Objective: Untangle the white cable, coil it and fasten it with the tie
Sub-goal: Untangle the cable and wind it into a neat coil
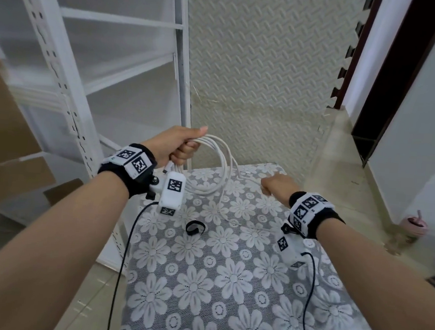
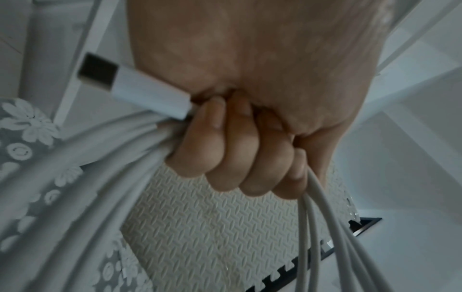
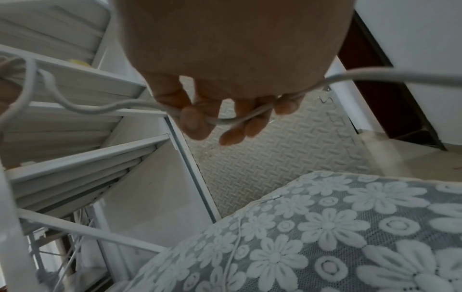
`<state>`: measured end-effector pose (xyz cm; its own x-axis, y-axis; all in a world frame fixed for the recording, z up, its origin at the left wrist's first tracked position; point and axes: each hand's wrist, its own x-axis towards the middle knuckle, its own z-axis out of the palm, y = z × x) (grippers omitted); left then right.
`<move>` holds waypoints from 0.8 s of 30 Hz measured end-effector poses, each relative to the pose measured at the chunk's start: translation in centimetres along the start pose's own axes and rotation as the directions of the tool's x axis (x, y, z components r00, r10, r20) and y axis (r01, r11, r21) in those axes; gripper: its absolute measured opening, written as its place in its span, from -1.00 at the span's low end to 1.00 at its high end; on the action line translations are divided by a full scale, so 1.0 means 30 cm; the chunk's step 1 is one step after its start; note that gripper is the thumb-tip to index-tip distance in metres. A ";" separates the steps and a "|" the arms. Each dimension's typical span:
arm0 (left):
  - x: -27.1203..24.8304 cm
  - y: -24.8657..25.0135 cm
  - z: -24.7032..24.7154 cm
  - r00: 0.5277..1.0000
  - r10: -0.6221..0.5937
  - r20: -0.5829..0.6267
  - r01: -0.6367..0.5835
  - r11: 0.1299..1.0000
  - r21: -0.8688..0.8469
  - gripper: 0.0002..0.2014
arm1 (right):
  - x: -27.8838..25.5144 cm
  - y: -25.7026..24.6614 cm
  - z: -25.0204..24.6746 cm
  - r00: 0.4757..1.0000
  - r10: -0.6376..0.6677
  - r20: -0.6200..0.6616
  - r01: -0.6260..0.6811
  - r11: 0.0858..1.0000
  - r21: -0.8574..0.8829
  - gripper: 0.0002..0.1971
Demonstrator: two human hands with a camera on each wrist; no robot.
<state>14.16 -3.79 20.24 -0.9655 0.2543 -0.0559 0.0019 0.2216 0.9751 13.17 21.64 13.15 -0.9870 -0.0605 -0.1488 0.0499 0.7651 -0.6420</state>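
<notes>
My left hand (image 1: 183, 149) is raised above the table's far left corner and grips a bundle of white cable (image 1: 223, 162) loops that hang down as a coil. In the left wrist view its fingers (image 2: 237, 158) curl round several strands of the cable (image 2: 87, 177), and a USB plug (image 2: 135, 85) sticks out beside them. My right hand (image 1: 272, 187) is to the right of the coil, and its fingers (image 3: 232, 126) curl loosely round one strand of the cable (image 3: 375, 76). A loose stretch of cable (image 1: 224, 207) trails on the cloth. The black tie (image 1: 194, 227) lies curled on the table, nearer me than the coil.
The small table (image 1: 227, 295) wears a grey cloth with white lace flowers. A white metal shelf rack (image 1: 88, 76) stands close on the left, with cardboard boxes (image 1: 4, 148) beyond it. A textured foam mat (image 1: 258, 64) covers the floor ahead. A pink cup (image 1: 414, 224) sits on the floor at right.
</notes>
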 end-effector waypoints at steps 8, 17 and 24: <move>0.016 -0.030 0.100 0.996 -0.051 0.067 0.049 0.998 0.039 -0.43 | -0.026 -0.060 0.073 0.966 -0.250 0.061 0.177 0.819 0.545 -0.76; 0.022 -0.021 0.105 0.997 -0.068 -0.026 0.068 0.998 -0.011 -0.49 | -0.041 -0.117 0.053 0.960 -0.250 0.125 0.126 0.784 0.608 -0.35; 0.021 -0.038 0.075 0.995 -0.082 -0.050 0.075 0.990 -0.119 -0.48 | -0.027 -0.070 0.072 0.963 -0.253 0.091 0.157 0.804 0.574 -0.34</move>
<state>14.13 -1.76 18.61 -0.9742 0.1880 -0.1247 -0.1020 0.1262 0.9868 14.18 18.70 13.01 -0.9495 -0.3101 -0.0489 -0.0274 0.2372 -0.9711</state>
